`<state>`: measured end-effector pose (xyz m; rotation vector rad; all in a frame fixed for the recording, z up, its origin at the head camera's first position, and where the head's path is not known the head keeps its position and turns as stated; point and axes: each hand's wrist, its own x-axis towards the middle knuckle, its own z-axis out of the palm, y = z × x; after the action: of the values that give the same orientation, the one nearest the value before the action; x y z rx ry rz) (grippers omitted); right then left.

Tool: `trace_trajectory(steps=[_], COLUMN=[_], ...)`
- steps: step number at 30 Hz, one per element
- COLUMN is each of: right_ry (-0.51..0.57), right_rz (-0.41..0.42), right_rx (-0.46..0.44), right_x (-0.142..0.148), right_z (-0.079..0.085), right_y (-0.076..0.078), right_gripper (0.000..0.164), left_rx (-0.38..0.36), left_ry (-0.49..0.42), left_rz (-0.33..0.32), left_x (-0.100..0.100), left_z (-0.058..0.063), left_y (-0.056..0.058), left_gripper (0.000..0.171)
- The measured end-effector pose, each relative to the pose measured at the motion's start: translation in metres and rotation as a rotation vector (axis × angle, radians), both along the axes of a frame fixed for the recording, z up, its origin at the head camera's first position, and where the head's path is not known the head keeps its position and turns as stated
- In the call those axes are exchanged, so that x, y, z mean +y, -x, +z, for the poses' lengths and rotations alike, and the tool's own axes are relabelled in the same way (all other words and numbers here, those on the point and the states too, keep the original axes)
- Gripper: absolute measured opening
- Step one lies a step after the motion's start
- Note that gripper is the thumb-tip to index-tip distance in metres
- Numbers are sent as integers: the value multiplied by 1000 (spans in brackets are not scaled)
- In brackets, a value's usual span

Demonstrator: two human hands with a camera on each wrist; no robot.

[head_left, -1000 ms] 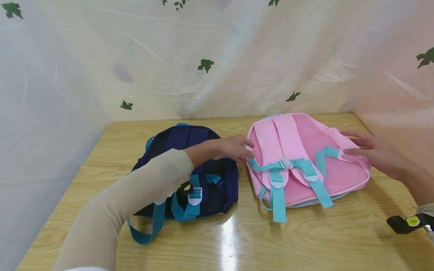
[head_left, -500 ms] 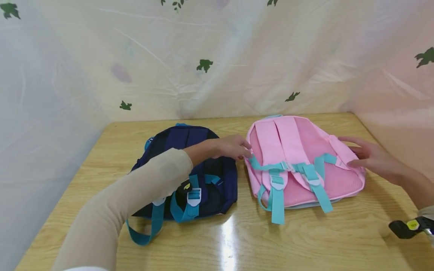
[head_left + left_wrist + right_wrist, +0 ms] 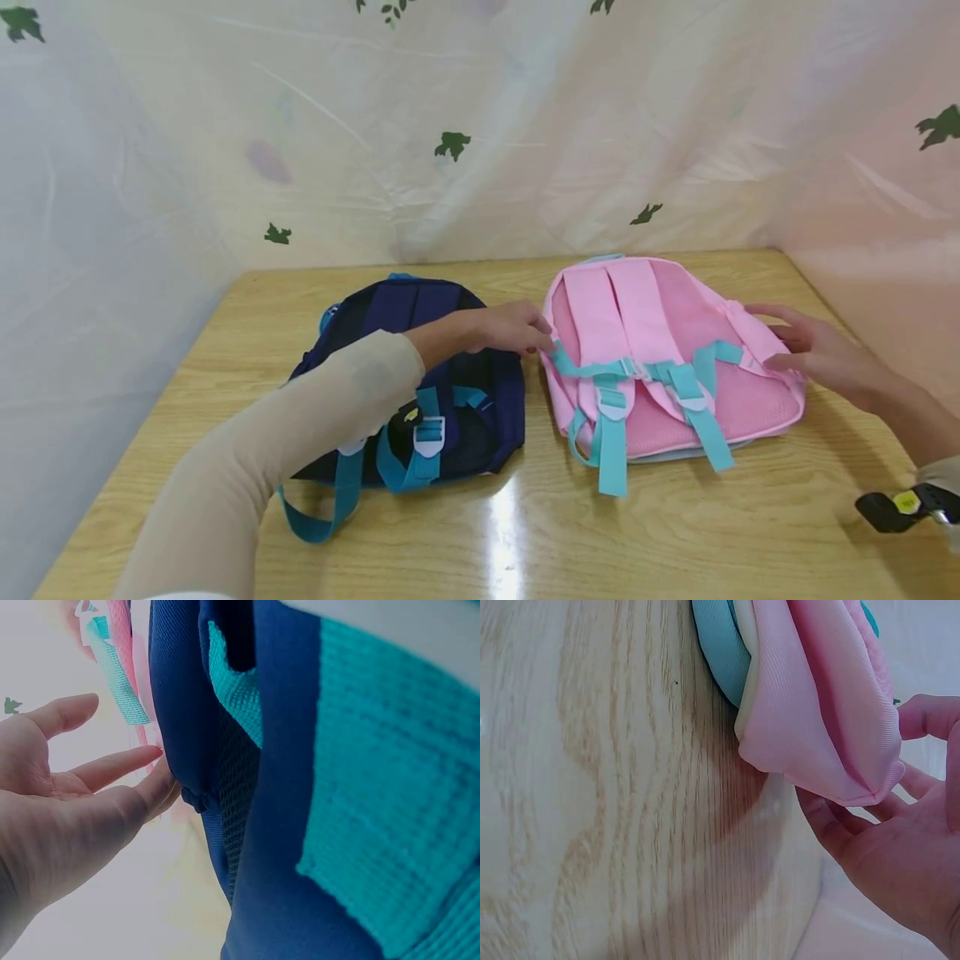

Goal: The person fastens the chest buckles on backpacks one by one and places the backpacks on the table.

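Observation:
A pink backpack [image 3: 645, 308] with turquoise straps lies back panel up on the right half of the table. My left hand [image 3: 510, 327] reaches across the navy backpack [image 3: 491, 392] to the pink one's left edge. In the left wrist view its fingers [image 3: 124, 766] are spread, with the tips partly hidden behind the navy fabric. At the opposite side, my right hand [image 3: 828, 354] touches the pink bag's right end. The right wrist view shows that hand's thumb and fingers [image 3: 829, 825] spread loosely along the pink fabric [image 3: 817, 712], some fingertips hidden behind it.
Loose turquoise webbing [image 3: 613, 458] hangs from the pink bag toward the front of the wooden table [image 3: 570, 550]. A blue strap loop [image 3: 315, 529] sticks out from the navy bag. A pale curtain [image 3: 525, 192] with leaf shapes stands behind and at both sides.
The pink backpack has shifted slightly left and nearer, its right end most, and my right hand has moved with it. My left hand has stayed almost in place. The navy backpack lies as before.

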<state>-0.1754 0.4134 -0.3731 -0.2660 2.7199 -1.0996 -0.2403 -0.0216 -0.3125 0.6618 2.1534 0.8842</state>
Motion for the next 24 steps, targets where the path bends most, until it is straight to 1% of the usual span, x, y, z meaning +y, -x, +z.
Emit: trace_trajectory(steps=[2,4,5,7,9,10,12,14,16,19,22,24], right_ry=[-27,-60,-71,-76,-82,-82,-85,-84,-48,37,89,95], right_rz=[1,-14,-26,-55,-100,-115,-138,-154,-128,-30,85,126], right_rx=[17,47,63,118,161,184,206,247,309,414,439,424], right_x=[0,-2,-4,-10,-19,-24,-35,-47,-58,-73,-85,-90], right_z=[1,3,4,7,12,15,23,30,34,34,32,31], right_y=[0,-1,-1,-1,-3,-4,-6,-9,-9,-10,-10,-11], right_gripper=[69,65,63,59,55,53,51,48,45,43,43,43], left_rx=[-2,33,62,144,243,276,333,362,371,359,319,305], left_ry=[0,14,25,49,71,69,58,39,20,9,6,14], left_rz=[-2,-5,-9,-24,-47,-57,-76,-94,-108,-134,-155,-166], left_x=[-1,-1,-1,-1,0,1,4,7,10,15,19,21], left_z=[1,3,5,8,10,11,12,13,13,13,11,10], left_y=[-1,-3,-4,-6,-8,-8,-10,-11,-13,-16,-18,-20], left_gripper=[32,40,45,50,52,52,51,49,48,48,50,51])
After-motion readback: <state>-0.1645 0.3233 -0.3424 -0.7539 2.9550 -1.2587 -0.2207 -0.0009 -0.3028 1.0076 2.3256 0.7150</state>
